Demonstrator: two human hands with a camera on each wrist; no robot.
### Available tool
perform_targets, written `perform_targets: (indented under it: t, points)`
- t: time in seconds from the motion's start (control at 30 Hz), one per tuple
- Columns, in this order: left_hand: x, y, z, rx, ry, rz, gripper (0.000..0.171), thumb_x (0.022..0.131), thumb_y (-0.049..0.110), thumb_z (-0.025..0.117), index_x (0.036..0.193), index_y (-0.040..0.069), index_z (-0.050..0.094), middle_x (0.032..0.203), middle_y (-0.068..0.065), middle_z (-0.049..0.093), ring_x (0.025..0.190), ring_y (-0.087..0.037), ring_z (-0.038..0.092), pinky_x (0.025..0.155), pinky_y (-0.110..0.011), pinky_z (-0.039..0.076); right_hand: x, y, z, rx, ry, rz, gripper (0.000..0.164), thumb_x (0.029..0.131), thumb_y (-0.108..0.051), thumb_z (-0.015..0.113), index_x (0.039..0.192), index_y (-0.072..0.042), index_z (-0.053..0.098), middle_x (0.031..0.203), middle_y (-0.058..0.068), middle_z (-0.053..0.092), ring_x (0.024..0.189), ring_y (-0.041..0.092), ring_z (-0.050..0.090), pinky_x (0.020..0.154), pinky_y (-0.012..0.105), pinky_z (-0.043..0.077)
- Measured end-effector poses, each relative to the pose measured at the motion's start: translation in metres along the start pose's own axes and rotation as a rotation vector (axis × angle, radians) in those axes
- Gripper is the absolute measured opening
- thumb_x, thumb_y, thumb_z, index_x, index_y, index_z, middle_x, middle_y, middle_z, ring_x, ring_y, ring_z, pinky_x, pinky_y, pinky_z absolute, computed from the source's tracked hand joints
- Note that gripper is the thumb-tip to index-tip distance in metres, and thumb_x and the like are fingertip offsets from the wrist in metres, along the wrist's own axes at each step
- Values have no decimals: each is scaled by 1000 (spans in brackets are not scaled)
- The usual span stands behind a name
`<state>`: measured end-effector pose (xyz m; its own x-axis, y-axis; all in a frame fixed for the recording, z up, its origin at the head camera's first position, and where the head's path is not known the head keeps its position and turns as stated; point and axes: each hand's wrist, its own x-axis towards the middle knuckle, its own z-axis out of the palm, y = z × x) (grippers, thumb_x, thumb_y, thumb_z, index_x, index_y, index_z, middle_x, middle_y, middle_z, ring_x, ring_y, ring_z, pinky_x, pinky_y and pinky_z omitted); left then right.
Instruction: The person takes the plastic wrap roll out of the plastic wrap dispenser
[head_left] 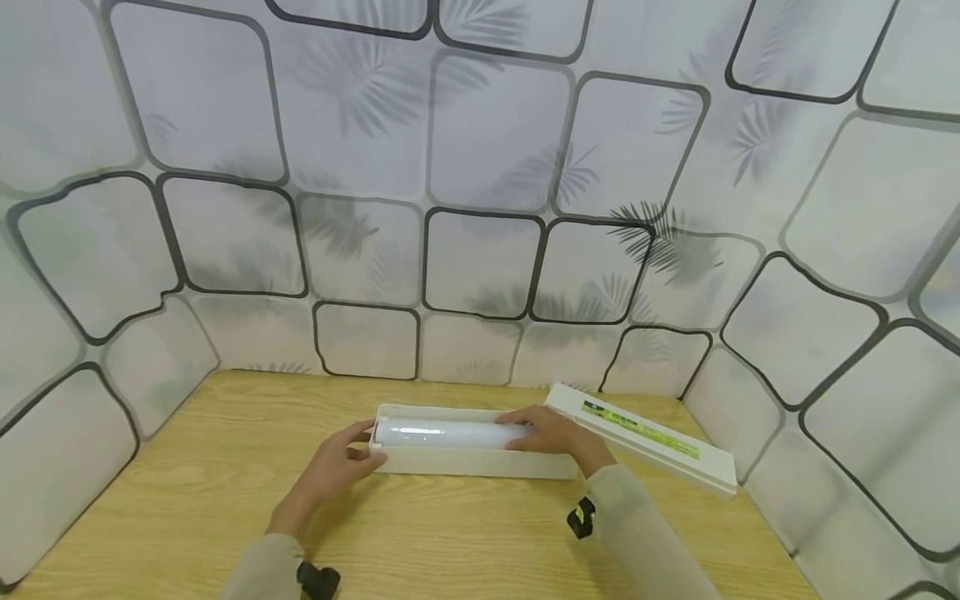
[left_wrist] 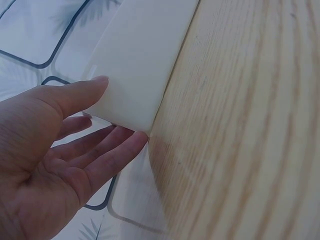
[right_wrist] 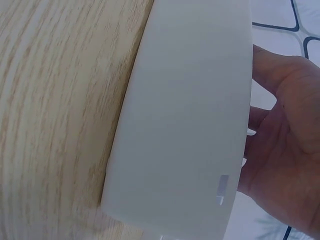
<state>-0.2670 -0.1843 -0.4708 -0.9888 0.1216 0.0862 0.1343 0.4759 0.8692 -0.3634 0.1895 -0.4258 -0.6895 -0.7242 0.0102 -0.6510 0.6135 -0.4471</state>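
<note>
Head view: a white roll [head_left: 442, 432] lies beneath the gripping right hand [head_left: 553, 429], inside the box [head_left: 472, 463] the left hand [head_left: 340, 461] holds.

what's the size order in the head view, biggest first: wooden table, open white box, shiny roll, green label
1. Wooden table
2. Open white box
3. Shiny roll, partly covered by the right hand
4. Green label
</note>
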Motion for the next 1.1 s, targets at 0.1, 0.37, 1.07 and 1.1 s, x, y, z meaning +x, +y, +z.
perform_targets:
  t: [0.1, 0.37, 1.07, 1.1]
  points:
    - [0, 0, 1, -12, 0, -1, 62, 96, 16, 75, 150, -1, 49, 137, -31, 61, 108, -34, 71, 84, -39, 63, 0, 1, 0, 9, -5, 12, 48, 98, -27, 72, 139, -4, 64, 143, 18, 64, 133, 39, 60, 110, 54, 49]
    - [-1, -2, 2, -35, -3, -4, 61, 96, 17, 75, 149, 0, 50, 137, -30, 61, 108, -33, 71, 83, -39, 63, -1, 3, 2, 21, -8, 0, 48, 99, -27, 71, 140, -4, 64, 142, 19, 64, 130, 40, 62, 107, 54, 52]
    - [1, -2, 2, -22, 6, -16, 61, 96, 17, 75, 149, 1, 50, 137, -29, 61, 107, -33, 71, 82, -36, 63, -6, 1, 1, -30, 121, -105, 45, 95, -25, 75, 134, -3, 68, 134, 18, 70, 121, 37, 68, 102, 51, 56]
    - [1, -1, 1, -23, 4, -13, 61, 96, 17, 74, 150, 1, 50, 137, -30, 61, 108, -33, 71, 82, -36, 63, -7, 1, 0, -31, 128, -111, 45, 95, -24, 75, 134, -3, 68, 133, 18, 70, 120, 37, 69, 101, 51, 56]
